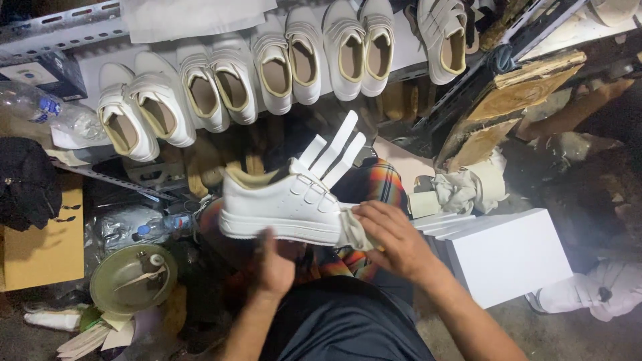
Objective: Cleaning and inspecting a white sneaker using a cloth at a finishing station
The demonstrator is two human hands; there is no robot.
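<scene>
The left hand (275, 262) holds the white shoe (284, 200) from below over the lap while the right hand (391, 237) presses a folded cloth (352, 230) on its toe, so wiping seems under way and calls for turning the shoe slowly

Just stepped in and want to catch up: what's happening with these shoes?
A seated person holds a white leather sneaker with three open straps over their lap. The left hand supports it from under the sole, while the right hand presses a crumpled pale cloth against its toe end. A row of matching white strap sneakers lies on the metal shelf ahead. A plain white box sits at the right, beside more bunched cloth.
</scene>
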